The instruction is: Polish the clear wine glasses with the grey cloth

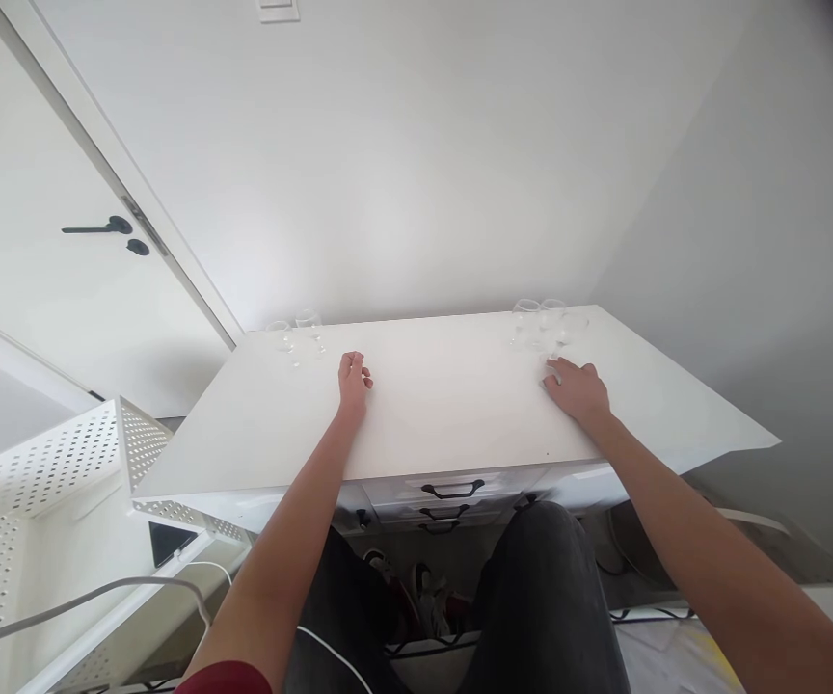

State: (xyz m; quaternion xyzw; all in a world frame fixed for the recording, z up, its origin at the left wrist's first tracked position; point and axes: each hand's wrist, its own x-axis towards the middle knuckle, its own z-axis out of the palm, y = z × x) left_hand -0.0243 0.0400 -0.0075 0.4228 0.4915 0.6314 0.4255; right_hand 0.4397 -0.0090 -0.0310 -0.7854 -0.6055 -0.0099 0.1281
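My left hand (354, 382) rests on the white cabinet top (452, 395), its fingers loosely curled in and no object visible in them. Left of it, near the back edge, stand two clear stemmed glasses, a nearer glass (282, 337) and a farther glass (308, 324). On the right, my right hand (578, 389) lies low over the top with thumb and fingers apart. Just beyond its fingertips is a group of clear glasses (527, 318), one of them a tilted-looking glass (573, 329). Whether the fingertips touch a glass foot is hard to make out.
A white wall (416, 173) rises behind the cabinet. At the left are a door with a black handle (98, 227) and a white perforated panel (62, 453). Drawers with black handles (452, 490) face my knees. A grey cable (98, 590) runs at lower left.
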